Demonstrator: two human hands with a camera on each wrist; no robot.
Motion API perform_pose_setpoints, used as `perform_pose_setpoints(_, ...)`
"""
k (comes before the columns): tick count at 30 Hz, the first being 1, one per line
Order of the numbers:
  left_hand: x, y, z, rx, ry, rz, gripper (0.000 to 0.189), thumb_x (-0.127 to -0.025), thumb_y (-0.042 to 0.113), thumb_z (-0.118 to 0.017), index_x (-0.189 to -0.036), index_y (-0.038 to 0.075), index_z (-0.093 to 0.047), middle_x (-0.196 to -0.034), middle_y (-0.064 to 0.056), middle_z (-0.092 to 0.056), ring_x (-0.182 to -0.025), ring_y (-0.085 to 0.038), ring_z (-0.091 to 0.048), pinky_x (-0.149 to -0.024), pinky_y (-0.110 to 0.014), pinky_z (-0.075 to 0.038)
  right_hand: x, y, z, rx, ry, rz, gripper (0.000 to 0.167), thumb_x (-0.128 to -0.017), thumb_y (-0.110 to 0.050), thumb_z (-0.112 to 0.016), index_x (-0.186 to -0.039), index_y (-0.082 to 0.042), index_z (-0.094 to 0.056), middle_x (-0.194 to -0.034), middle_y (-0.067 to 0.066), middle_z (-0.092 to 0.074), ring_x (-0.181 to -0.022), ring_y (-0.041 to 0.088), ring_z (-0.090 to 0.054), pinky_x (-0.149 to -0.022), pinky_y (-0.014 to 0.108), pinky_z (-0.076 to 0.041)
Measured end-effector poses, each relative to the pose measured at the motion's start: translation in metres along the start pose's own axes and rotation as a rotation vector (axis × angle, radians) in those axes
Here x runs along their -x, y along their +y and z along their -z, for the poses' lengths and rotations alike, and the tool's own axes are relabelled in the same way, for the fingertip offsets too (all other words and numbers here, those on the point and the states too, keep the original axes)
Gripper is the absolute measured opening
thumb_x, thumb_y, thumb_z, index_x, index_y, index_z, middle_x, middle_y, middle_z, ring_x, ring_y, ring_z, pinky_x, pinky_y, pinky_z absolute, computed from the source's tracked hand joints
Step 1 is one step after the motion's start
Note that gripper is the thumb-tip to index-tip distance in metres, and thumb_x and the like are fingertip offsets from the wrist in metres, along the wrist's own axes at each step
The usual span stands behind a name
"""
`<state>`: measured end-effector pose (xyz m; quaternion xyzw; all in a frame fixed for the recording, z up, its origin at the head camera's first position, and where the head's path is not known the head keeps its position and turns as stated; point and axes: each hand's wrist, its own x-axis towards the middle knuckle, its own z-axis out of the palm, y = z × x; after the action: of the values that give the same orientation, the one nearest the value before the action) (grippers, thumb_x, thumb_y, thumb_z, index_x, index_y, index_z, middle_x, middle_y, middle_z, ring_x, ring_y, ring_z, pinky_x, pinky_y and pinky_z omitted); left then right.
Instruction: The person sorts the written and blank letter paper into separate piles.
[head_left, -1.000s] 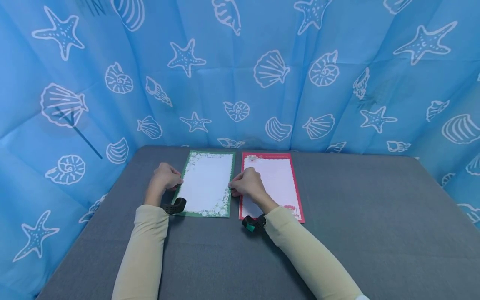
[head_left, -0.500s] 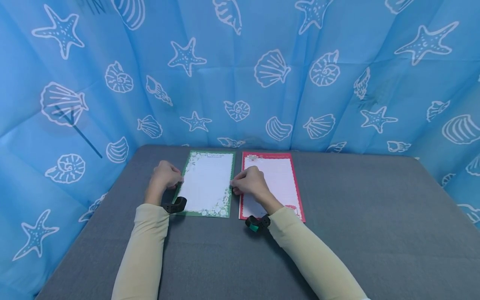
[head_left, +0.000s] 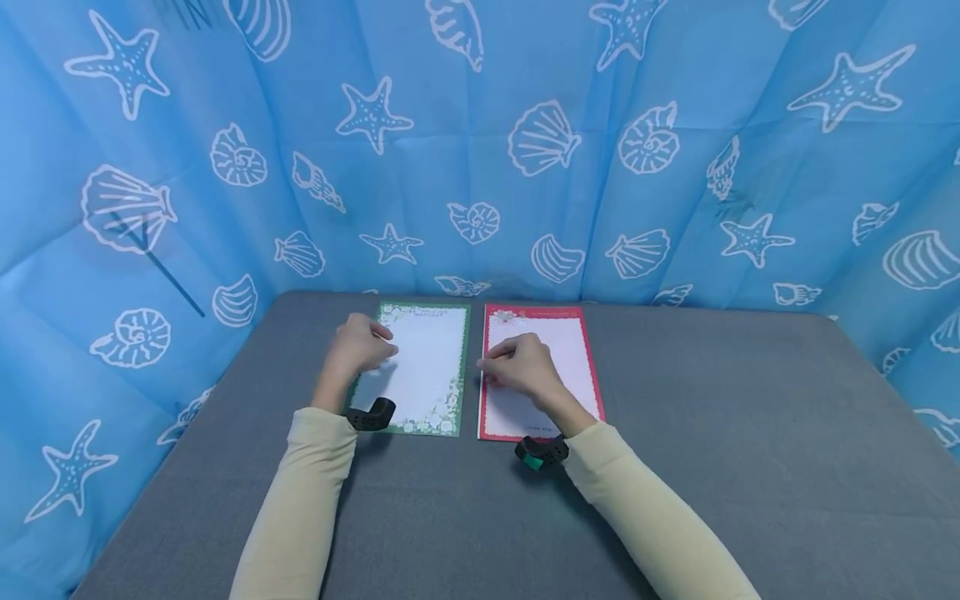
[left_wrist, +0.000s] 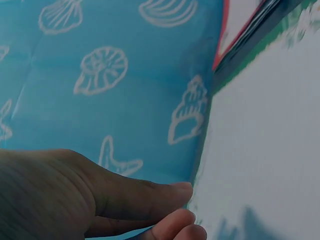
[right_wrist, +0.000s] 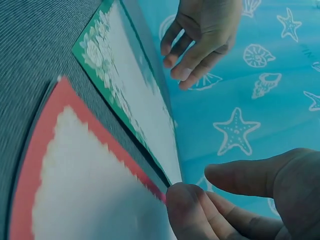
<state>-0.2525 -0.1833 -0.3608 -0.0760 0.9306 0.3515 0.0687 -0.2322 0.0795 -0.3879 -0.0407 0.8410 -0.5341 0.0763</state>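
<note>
A green-bordered sheet of stationery (head_left: 427, 367), white inside with pale flowers, lies flat on the table. Just right of it lies red-bordered stationery (head_left: 558, 346); its side edge looks layered in the right wrist view. My left hand (head_left: 358, 343) hovers above the left part of the green sheet, casting a shadow, fingers loosely bent with nothing between them. Over the left edge of the red stationery is my right hand (head_left: 521, 367). In the right wrist view its thumb (right_wrist: 240, 175) is apart from the index finger, and no object shows in the hand.
A grey cloth covers the table (head_left: 720, 442). Behind and to the left hangs a blue curtain (head_left: 465, 167) printed with white shells and starfish. A narrow strip of grey cloth separates the two stationery pieces. Each wrist wears a black camera band.
My left hand has left the green sheet's left edge and moved right and up over it. My right hand has let go of its right edge and shifted right over the red stationery.
</note>
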Motion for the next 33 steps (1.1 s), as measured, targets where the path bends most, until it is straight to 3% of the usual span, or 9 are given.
perform_pose_setpoints(7, 0.002, 0.015, -0.019, -0.038, -0.010, -0.038, 0.029, -0.094, 0.018, -0.072, -0.118, 0.002, -0.072, -0.121, -0.019, -0.067, -0.092, -0.033, -0.067, -0.081, -0.048, -0.054, 0.005, 0.009, 0.020, 0.010, 0.036, 0.002, 0.017, -0.090, -0.013, -0.077, -0.095, 0.003, -0.075, -0.083, 0.011, -0.074, -0.070, 0.018, -0.073, -0.068, 0.035, -0.060)
perform_pose_setpoints(17, 0.005, 0.031, -0.040, 0.038, -0.036, -0.147, 0.025, -0.092, 0.020, -0.075, -0.110, 0.003, -0.075, -0.097, -0.011, -0.070, -0.076, -0.024, -0.066, -0.068, -0.039, -0.054, 0.010, 0.018, 0.052, -0.012, 0.066, -0.023, 0.022, -0.093, -0.012, -0.074, -0.104, 0.008, -0.072, -0.092, 0.020, -0.074, -0.072, 0.020, -0.074, -0.073, 0.037, -0.061)
perform_pose_setpoints(28, 0.016, 0.044, -0.072, 0.101, -0.060, -0.282, 0.026, -0.094, 0.022, -0.073, -0.114, 0.003, -0.073, -0.090, -0.006, -0.067, -0.071, -0.020, -0.062, -0.061, -0.035, -0.050, 0.010, 0.032, 0.093, 0.002, 0.126, -0.048, 0.031, -0.095, -0.014, -0.071, -0.114, 0.010, -0.068, -0.107, 0.025, -0.072, -0.089, 0.031, -0.074, -0.078, 0.037, -0.060)
perform_pose_setpoints(33, 0.017, 0.048, -0.082, 0.092, -0.085, -0.312, 0.028, -0.094, 0.021, -0.074, -0.115, 0.002, -0.072, -0.086, -0.004, -0.066, -0.069, -0.018, -0.061, -0.061, -0.033, -0.049, 0.010, 0.041, 0.109, 0.043, 0.164, -0.072, 0.034, -0.095, -0.015, -0.071, -0.116, 0.012, -0.067, -0.107, 0.025, -0.071, -0.086, 0.029, -0.074, -0.079, 0.037, -0.060)
